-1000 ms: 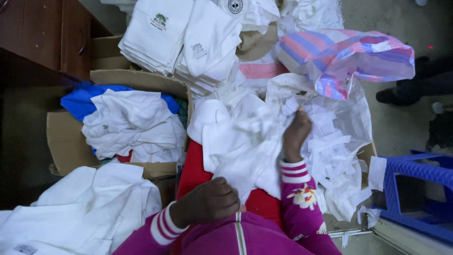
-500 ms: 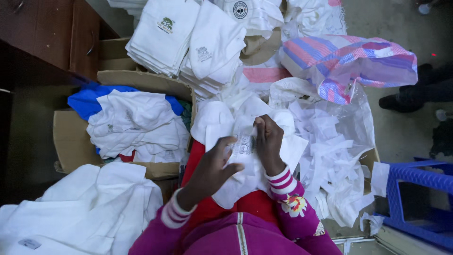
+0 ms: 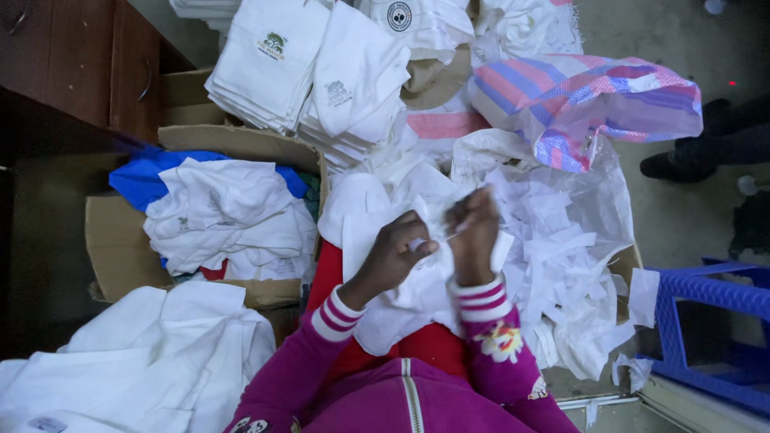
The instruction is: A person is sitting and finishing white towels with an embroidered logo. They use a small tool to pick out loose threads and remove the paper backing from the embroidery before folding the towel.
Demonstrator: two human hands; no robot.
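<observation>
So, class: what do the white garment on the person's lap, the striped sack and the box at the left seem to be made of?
White garment: looks like soft matte knit cotton, since it creases and drapes limply.
Striped sack: probably woven plastic; it has a slight sheen and stiff folds.
Box: brown corrugated cardboard, dull, with bent flaps.

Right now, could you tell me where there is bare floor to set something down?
Bare concrete floor lies beyond the striped bag, toward the blue plastic stool. Around both hands it is crowded: white scraps, folded stacks and the garment-filled cardboard box.
</observation>
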